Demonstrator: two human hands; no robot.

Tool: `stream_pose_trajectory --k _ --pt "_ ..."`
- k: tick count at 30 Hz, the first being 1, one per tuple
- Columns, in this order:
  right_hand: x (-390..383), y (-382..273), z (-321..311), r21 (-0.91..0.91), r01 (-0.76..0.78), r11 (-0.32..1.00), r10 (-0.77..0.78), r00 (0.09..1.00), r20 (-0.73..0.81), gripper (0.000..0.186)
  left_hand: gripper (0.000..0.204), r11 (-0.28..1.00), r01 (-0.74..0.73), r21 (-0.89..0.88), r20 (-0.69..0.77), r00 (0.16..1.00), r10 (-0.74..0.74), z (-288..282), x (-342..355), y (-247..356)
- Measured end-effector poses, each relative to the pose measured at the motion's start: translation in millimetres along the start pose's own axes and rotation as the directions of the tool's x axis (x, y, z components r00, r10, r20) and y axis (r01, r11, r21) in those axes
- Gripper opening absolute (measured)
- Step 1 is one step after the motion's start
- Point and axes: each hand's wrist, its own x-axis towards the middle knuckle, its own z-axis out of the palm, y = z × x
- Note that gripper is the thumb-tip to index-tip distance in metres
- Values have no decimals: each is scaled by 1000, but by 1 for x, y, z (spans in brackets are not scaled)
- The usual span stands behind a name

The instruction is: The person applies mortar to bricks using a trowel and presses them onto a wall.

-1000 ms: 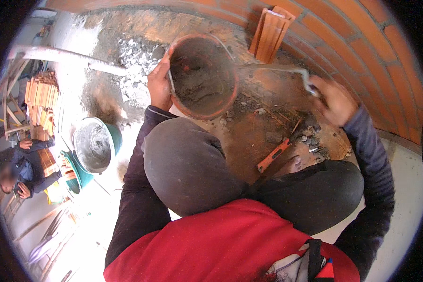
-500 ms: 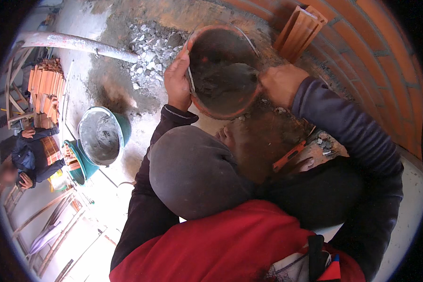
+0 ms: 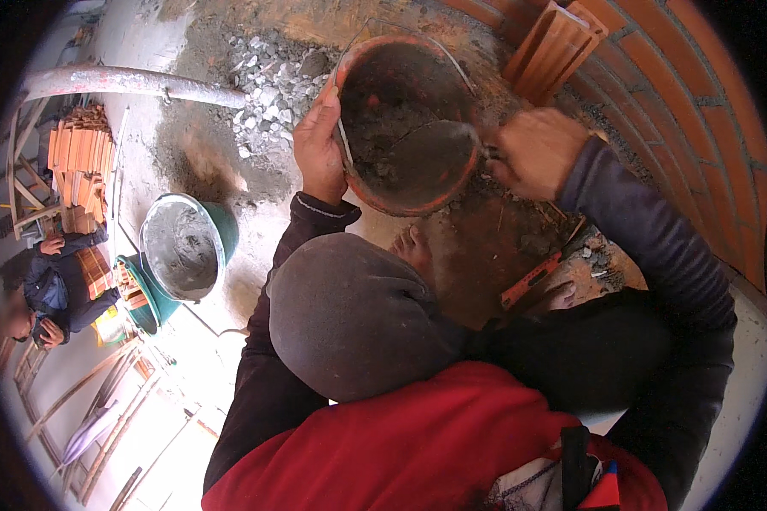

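Note:
My left hand (image 3: 320, 146) is closed on the rim of an orange bucket (image 3: 409, 204) holding grey mortar (image 3: 375, 111), its fingers on the left side. At the right of the bucket, my right hand (image 3: 533, 153) is closed round a trowel handle (image 3: 494, 157). The blade (image 3: 430, 153) lies inside the bucket, coated in mortar, partly hard to make out. An orange hand tool (image 3: 528, 277) rests on the dirty floor beside my bare foot, below my right hand.
A hollow brick (image 3: 554, 51) leans by the brick wall (image 3: 699, 102). Left are rubble (image 3: 264, 102), a metal pole (image 3: 136, 83), a bucket of grey mix (image 3: 183, 251), a green tub (image 3: 145, 315), stacked bricks (image 3: 77, 153) and another person (image 3: 64, 289).
My right hand has come left to the bucket, dipping the trowel blade into the mortar. The bucket and my left hand sit higher and farther right in the view.

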Motion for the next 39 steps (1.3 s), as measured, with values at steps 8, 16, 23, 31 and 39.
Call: stream_pose_trajectory --k 8,16,23,31,39 --pt "-18 43 22 -334 -141 932 17 937 -350 36 44 995 5 -95 22 1000 -3 2 3 -4" --pt "-6 63 16 -371 -144 917 53 968 -246 25 38 973 -8 -229 33 999 16 6 3 -6" --pt "20 47 13 -542 -91 835 38 993 -108 14 36 980 -48 -194 40 998 56 7 5 -13" --pt "27 52 20 -394 26 919 -48 998 -46 16 37 981 -70 -183 51 995 81 9 4 -9" --pt "7 57 62 147 -12 989 -5 994 113 24 38 971 -23 -239 26 999 30 12 3 -6"
